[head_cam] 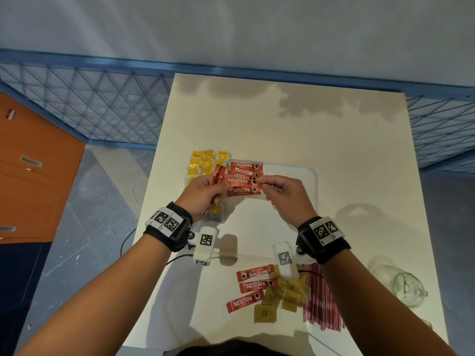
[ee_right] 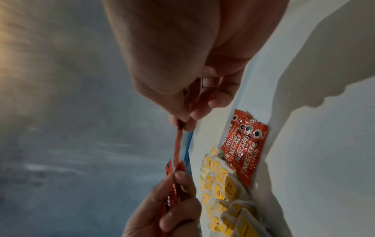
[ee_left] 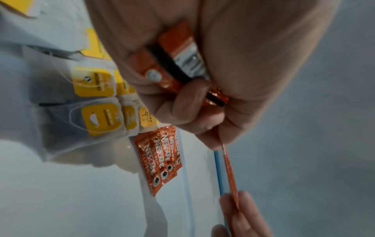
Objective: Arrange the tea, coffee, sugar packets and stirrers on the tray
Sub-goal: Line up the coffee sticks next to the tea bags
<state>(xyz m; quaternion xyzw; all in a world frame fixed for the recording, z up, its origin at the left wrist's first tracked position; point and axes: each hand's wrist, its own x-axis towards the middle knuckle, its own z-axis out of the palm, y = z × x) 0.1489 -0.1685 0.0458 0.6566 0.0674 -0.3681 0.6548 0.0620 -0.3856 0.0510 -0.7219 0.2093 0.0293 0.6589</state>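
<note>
Head view, nearest edge of the counter (head_cam: 334,140) first: three loose Nescafé sachets (head_cam: 253,287) lie beside a heap of brown sugar packets (head_cam: 281,296), and the red stirrers (head_cam: 321,299) are fanned out just right of those, with a glass jar (head_cam: 408,289) on its side further right. None of that has reached the tray yet.

Further out, both hands are up over the tray (head_cam: 305,173). The left hand (head_cam: 203,194) is curled round a small bundle of sachets (head_cam: 218,174), and its fingertips also nip the near end of one single sachet (head_cam: 241,181). The right hand (head_cam: 285,194) pinches that sachet's other end between thumb and forefinger, so it hangs stretched between them, above the row of sachets (head_cam: 245,173) already lying overlapped in the tray's left part.

Beyond the left hand, the yellow-tagged tea bags (head_cam: 205,163) sit in rows at the tray's left edge.

The coffee step looks to be underway. Next move: the left fingers let go, and the right hand sets the sachet down flat, lined up with the row.
</note>
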